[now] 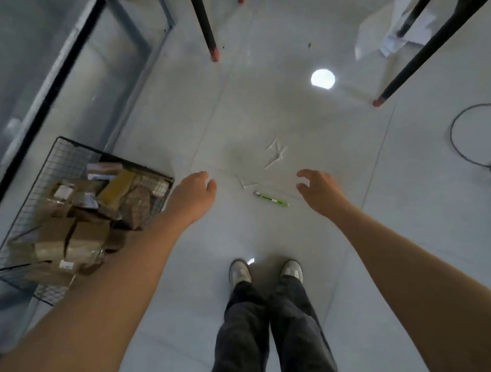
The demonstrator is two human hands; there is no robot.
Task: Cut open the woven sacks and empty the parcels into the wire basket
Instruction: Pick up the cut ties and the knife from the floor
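A black wire basket [63, 143] stands on the floor at the left, filled with several brown cardboard parcels [87, 237]. A green utility knife [271, 199] lies on the pale floor between my hands. My left hand [195, 192] hangs over the floor beside the basket's right corner, fingers loosely curled, holding nothing. My right hand [317, 186] hovers to the right of the knife, fingers spread and bent, also empty. White woven sack material [379, 32] lies at the upper right under a table.
Thin white strips [276, 156] lie scattered on the floor beyond the knife. Black table legs with red feet [213, 54] [378, 101] stand ahead. A dark cable [471, 146] loops on the floor at the right. My feet [264, 271] stand below.
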